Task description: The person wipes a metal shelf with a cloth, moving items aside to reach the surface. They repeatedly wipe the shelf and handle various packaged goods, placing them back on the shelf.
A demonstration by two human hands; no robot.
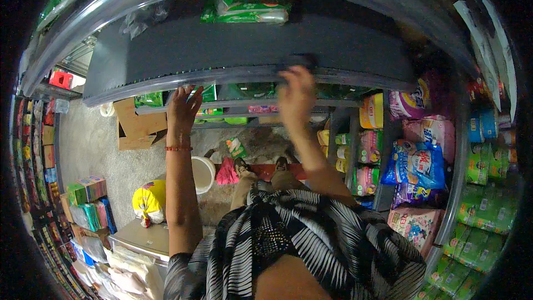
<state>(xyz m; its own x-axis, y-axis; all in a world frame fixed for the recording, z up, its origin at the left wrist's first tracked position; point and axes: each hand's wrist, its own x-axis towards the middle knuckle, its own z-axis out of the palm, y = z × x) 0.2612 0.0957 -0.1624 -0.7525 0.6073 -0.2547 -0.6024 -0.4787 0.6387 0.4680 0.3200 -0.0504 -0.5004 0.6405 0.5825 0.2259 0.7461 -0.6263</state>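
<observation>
In front of me is a dark grey metal shelf (250,48) with a clear plastic strip (233,76) along its front edge. My right hand (296,93), blurred, is at the strip with its fingers around a dark cloth (297,61); motion blur hides the cloth's outline. Farther left, my left hand (184,102) touches the front edge with its fingers spread and nothing held in them. Green plastic packs (252,8) lie at the back of this shelf. Beside them on the left is a crumpled clear plastic bag (143,21).
Lower shelves hold green packs (254,89). On the floor are a cardboard box (139,123), a white bucket (202,175), a pink cloth (227,171) and a green packet (236,147) near my feet. Detergent bags (416,164) fill shelves at right. A yellow bag (149,201) sits at left.
</observation>
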